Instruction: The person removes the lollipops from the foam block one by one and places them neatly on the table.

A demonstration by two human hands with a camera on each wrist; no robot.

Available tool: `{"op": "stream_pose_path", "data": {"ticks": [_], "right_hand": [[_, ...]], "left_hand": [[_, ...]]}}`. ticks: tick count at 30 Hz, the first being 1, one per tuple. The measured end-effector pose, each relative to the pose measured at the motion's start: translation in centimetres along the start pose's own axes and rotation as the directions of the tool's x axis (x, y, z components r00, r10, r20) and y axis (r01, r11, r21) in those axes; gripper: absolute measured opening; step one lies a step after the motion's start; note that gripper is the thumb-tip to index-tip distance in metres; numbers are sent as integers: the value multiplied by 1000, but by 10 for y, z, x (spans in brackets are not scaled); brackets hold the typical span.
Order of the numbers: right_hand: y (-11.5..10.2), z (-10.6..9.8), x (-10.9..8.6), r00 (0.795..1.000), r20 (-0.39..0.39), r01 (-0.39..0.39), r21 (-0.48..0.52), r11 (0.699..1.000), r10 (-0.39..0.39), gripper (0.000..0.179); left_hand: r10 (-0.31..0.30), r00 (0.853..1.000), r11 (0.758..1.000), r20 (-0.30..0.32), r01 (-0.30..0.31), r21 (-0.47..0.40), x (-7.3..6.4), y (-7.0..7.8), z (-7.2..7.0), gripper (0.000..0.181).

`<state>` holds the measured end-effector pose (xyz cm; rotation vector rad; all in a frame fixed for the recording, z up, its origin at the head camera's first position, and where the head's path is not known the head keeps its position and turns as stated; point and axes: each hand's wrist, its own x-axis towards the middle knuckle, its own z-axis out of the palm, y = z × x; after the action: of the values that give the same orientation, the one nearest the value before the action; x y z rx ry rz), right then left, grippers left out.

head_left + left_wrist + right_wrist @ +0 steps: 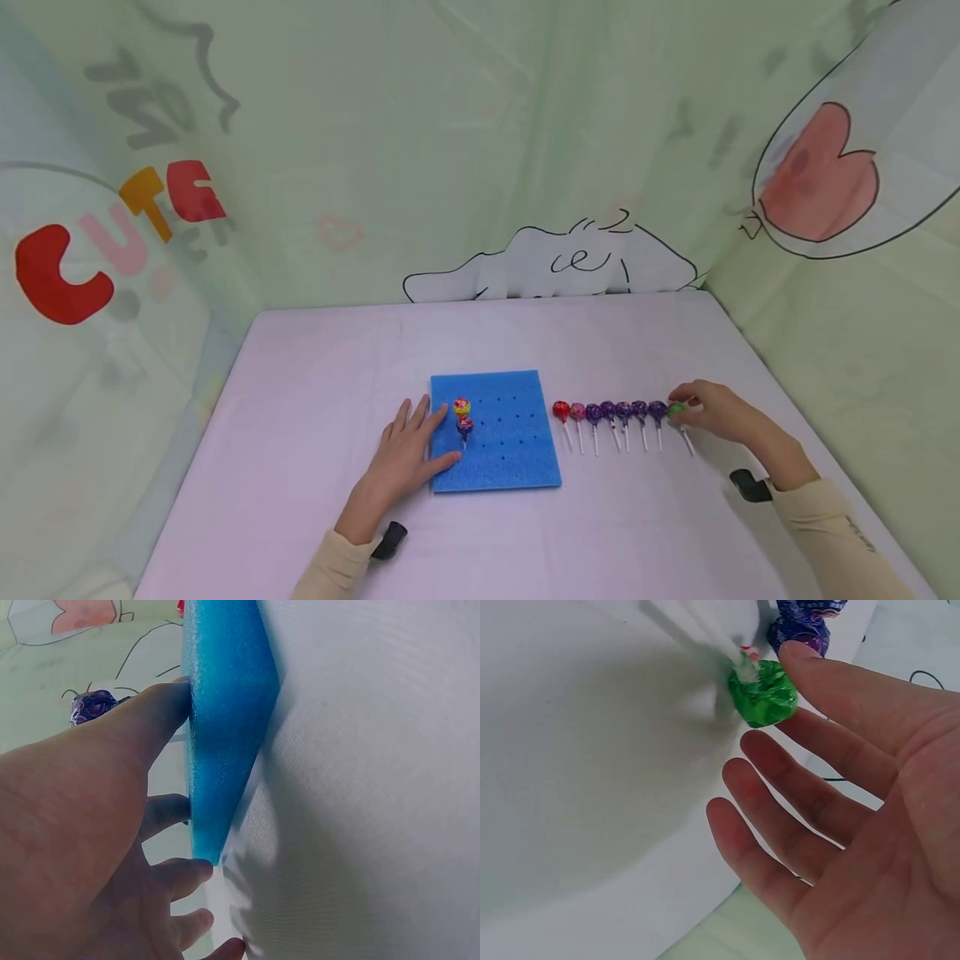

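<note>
A blue foam board (517, 471) dotted with small holes lies on the table. On its left part stand a yellow-and-red lollipop (461, 406) and a purple lollipop (465, 425). My left hand (405, 450) rests at the board's left edge, fingers spread, thumb and forefinger on its top. To the right, my right hand (716, 410) has thumb and forefinger at the wrapped head of a green lollipop (763, 697), pinching it. The other fingers extend loosely beneath. Its white stick points toward the front of the table.
Left of the green one, a row of lollipops runs toward the board: a red lollipop (561, 410), a pink lollipop (577, 412) and several purple lollipops (624, 412), sticks forward. The white table (322, 358) is enclosed by printed curtains (390, 167).
</note>
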<state>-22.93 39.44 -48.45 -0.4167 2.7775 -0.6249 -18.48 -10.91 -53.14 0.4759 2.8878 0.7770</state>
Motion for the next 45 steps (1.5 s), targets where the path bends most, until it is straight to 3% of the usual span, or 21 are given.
{"op": "stream_pose_path", "data": {"ticks": [10, 27, 31, 37, 45], "right_hand": [[-18, 2, 1, 996, -90, -4, -39, 999, 0, 40], [-100, 31, 24, 974, -218, 57, -51, 997, -67, 40], [-115, 42, 29, 960, -253, 111, -56, 992, -122, 40], [-141, 61, 37, 925, -308, 217, -52, 975, -222, 43], [-172, 88, 54, 830, -347, 419, -129, 899, -436, 40]], "left_hand": [[-2, 1000, 1000, -3, 2, 8, 1, 0, -1, 77], [-9, 1000, 1000, 3, 9, 9, 0, 0, -3, 78], [-5, 1000, 1000, 4, 5, 4, 1, 0, -2, 78], [-9, 1000, 1000, 3, 9, 8, 2, -1, -1, 78], [-8, 1000, 1000, 5, 8, -8, -1, 3, -3, 76]]}}
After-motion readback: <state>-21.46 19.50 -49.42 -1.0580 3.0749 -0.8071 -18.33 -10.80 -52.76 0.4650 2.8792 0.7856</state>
